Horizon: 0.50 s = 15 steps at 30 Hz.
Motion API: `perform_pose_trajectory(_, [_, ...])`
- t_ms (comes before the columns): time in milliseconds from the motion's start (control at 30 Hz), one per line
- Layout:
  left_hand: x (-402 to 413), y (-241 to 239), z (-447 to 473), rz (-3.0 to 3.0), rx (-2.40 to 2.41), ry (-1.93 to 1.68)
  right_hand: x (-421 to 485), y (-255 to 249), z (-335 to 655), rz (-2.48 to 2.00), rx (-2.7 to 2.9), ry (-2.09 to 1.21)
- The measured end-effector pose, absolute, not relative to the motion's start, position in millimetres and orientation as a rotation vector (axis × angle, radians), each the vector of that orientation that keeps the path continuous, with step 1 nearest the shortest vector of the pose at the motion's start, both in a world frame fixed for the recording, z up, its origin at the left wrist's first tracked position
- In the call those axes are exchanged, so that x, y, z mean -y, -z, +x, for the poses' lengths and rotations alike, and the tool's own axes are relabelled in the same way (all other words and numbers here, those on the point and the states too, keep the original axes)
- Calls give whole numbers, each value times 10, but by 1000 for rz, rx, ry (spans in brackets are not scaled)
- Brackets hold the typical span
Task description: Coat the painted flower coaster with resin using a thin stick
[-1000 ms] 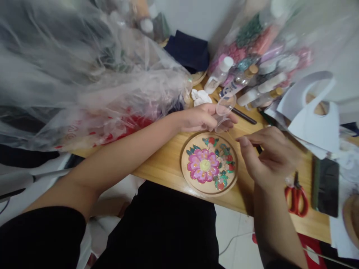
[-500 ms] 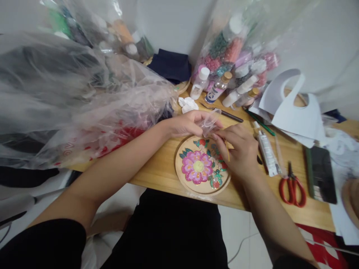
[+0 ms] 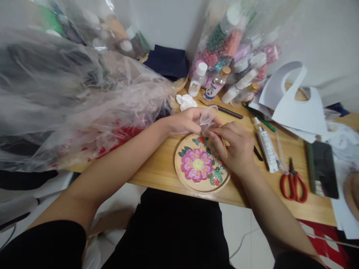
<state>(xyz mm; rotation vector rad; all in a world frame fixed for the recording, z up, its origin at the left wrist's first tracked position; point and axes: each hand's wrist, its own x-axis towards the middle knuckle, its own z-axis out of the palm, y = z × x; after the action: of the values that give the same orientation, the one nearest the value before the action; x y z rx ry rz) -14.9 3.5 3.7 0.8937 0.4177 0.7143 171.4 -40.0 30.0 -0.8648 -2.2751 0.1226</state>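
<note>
My left hand is closed around a small clear plastic cup, which leans over the far edge of a round wooden board. Close beside it, my right hand pinches a thin yellow stick; its tip is hidden at the cup. On the board lies a glossy pink flower with gold outlines and a yellow centre. Green leaves and red shapes surround the flower, and the right fingers cover part of that decoration.
Bottles and crumpled tissue stand behind my hands. To the right lie a tube, red-handled scissors, a phone and white paper. A large plastic bag bulges over the left side.
The view has shifted slightly. My right fingers have moved a little left and closer to the cup, and the cup's tilt differs slightly. Both hands keep their hold.
</note>
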Motion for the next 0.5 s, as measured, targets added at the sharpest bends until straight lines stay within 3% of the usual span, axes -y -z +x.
perform_pose_trajectory(333, [-10,-75,-152,918,-427,-734,423,-359,1759,-1052,2035,-416])
perform_pose_trajectory(500, [-17,-69,-144,877,-441,-741,451,-485,1764,-862,2111,-458])
